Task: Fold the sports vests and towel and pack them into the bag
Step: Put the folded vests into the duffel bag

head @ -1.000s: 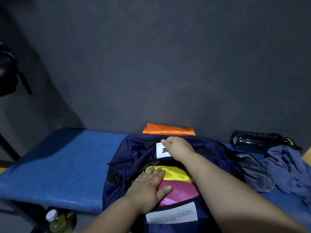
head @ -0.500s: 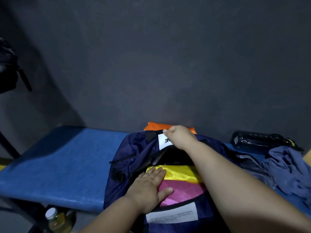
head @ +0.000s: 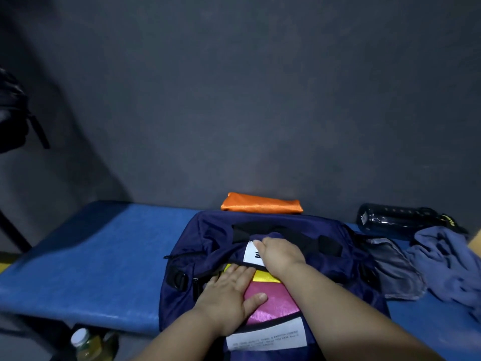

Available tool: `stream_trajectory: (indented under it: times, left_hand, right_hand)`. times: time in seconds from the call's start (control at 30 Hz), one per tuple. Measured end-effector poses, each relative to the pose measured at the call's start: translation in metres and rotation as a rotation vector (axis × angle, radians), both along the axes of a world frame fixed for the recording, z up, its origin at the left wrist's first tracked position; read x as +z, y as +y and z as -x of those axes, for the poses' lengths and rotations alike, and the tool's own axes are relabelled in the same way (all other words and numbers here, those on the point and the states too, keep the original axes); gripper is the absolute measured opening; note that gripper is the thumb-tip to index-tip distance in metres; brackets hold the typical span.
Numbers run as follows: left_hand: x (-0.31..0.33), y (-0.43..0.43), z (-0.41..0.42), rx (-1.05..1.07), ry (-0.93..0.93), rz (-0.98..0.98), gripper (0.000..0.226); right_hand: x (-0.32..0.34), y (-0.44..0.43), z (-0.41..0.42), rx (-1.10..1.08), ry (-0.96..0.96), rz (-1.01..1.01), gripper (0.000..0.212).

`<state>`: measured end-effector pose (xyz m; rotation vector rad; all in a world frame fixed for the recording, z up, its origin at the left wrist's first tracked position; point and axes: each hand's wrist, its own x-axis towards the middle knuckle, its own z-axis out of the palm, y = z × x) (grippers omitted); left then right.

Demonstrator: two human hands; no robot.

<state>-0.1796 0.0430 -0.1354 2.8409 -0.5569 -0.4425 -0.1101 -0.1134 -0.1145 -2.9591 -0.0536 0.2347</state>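
Note:
A navy bag (head: 208,238) lies on the blue bench (head: 91,256). Through its opening show a folded pink vest (head: 270,300) and, beyond it, a folded yellow vest (head: 265,277). My left hand (head: 229,293) lies flat with straight fingers, pressing on the vests. My right hand (head: 279,254) grips the bag's far flap by its white label (head: 251,252), held low over the opening. A folded orange vest (head: 261,203) rests behind the bag by the wall. A crumpled blue-grey towel (head: 447,264) lies at the right.
A dark water bottle (head: 400,220) lies on its side by the wall at the right. A grey pouch (head: 395,267) sits between bag and towel. Under the bench's near edge stands a bottle (head: 86,343) of yellow liquid. A black object (head: 13,118) hangs at the far left.
My right hand lifted the flap toward the wall, then brought it back down over the opening, covering most of the yellow vest. My left hand stayed pressed on the vests.

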Motion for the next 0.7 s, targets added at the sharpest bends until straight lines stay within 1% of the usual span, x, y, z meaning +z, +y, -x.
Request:
stream_trajectory:
  times: [0.13, 0.27, 0.37, 0.57, 0.7]
  left_hand:
    - [0.003, -0.0001, -0.0004, 0.002, 0.006, -0.004, 0.072]
    - [0.0064, 0.0005, -0.0013, 0.001, 0.012, -0.007, 0.071]
    - [0.0061, 0.0005, -0.0021, 0.007, 0.005, -0.008, 0.071]
    - [0.004, -0.0012, -0.0023, 0.014, 0.002, -0.024, 0.071]
    - [0.0053, -0.001, -0.0053, -0.006, -0.032, -0.01, 0.072]
  right_hand:
    - [0.0007, 0.0009, 0.0026, -0.022, -0.017, -0.021, 0.039]
    - [-0.0037, 0.0016, -0.0023, -0.053, -0.012, 0.012, 0.052]
    - [-0.0027, 0.0008, -0.0032, -0.071, -0.051, 0.039, 0.055]
    - [-0.004, -0.0043, 0.0013, -0.081, -0.055, 0.02, 0.055]
    - [-0.0029, -0.006, 0.0038, -0.081, -0.048, 0.013, 0.055]
